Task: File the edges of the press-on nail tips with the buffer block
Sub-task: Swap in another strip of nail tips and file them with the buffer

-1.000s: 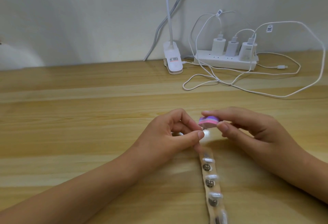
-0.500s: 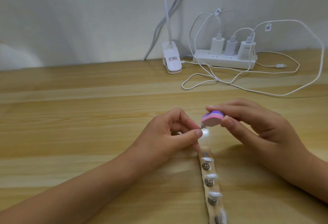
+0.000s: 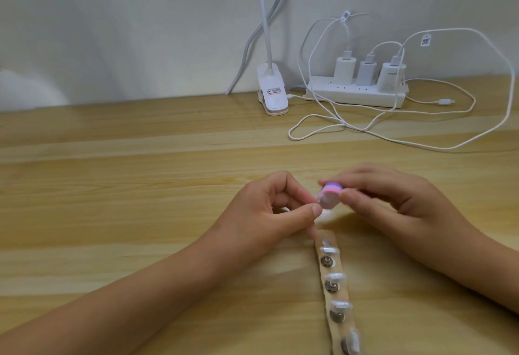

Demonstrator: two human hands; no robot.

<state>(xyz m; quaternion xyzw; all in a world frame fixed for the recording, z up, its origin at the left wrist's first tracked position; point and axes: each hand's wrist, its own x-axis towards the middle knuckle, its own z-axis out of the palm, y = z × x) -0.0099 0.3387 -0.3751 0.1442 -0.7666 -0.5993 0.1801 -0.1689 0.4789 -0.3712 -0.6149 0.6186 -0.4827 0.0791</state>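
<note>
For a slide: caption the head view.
Right hand holds the buffer block to a nail tip pinched in the left hand, beside the strip.

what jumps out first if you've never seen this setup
The hands meet mid-table: the right hand grips a pink and purple buffer block close to what looks like a nail tip, pinched by the left hand. Below them a tan strip of clear tips runs toward the viewer. A white power strip with cables sits by the wall.
</note>
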